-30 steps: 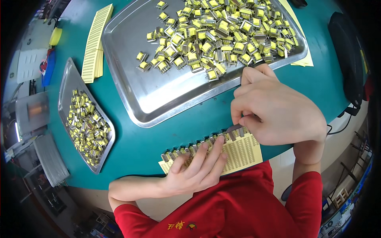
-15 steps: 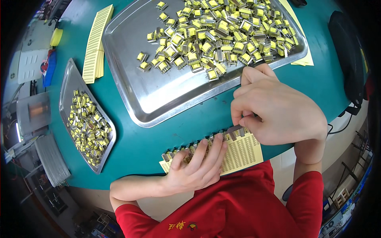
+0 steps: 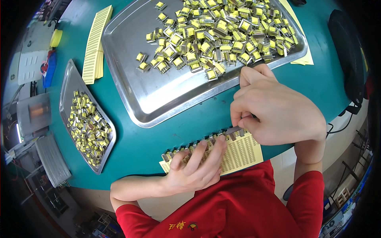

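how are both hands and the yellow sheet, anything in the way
Left hand over component row along yellow sheet. Right hand pinching dark strip. No obstruction visible.

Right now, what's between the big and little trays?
In the head view, yellow sheets lie between the big tray and little tray up top; green tabletop lower down.

"Can we read any lettering?"
"We see yellow characters [image 3: 177, 225] beside a small emblem [image 3: 193, 226] on the red shirt [image 3: 242, 198]."
"And on the yellow sheet [image 3: 246, 154] by the shirt?"
"Rows of fine print, too small for us, like the marks on the yellow stack [image 3: 95, 43] at left."
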`<state>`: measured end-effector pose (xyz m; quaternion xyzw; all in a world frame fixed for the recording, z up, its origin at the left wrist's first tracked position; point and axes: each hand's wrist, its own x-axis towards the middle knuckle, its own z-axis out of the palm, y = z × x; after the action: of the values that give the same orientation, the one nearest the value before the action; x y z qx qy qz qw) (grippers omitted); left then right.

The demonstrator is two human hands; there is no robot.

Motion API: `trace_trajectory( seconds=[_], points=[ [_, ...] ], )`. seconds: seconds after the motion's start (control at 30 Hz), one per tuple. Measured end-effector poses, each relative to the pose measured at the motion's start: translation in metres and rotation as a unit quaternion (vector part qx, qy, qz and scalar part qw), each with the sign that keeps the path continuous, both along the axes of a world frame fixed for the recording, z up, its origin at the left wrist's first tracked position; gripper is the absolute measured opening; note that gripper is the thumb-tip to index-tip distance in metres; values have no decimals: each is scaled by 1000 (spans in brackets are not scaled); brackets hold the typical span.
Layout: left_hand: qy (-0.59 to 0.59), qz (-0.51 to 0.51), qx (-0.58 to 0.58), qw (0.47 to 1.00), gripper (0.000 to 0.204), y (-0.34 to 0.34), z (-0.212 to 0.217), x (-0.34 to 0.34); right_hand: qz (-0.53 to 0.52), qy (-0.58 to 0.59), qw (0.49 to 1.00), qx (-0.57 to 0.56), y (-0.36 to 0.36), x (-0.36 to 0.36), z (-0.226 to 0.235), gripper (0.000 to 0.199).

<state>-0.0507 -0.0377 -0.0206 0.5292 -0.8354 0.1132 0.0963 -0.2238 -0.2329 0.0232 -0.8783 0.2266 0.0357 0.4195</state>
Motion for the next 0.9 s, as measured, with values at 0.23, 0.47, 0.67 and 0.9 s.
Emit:
trace_trajectory(
  seconds=[0.23,0.47,0.67,0.9],
  points=[
    [-6,-3,26,1000,45,-1,3,1,-10,-17,1000,6,0,-1,-2,10],
    [-2,-5,21,1000,49,1,0,2,-13,-13,1000,3,-1,-1,-1,8],
    [-2,-2,17,1000,50,2,0,3,5,1,1000,0,-1,0,1,6],
    [-1,-6,10,1000,49,0,1,1,19,7,1000,-7,-2,0,3,6]
  ],
)
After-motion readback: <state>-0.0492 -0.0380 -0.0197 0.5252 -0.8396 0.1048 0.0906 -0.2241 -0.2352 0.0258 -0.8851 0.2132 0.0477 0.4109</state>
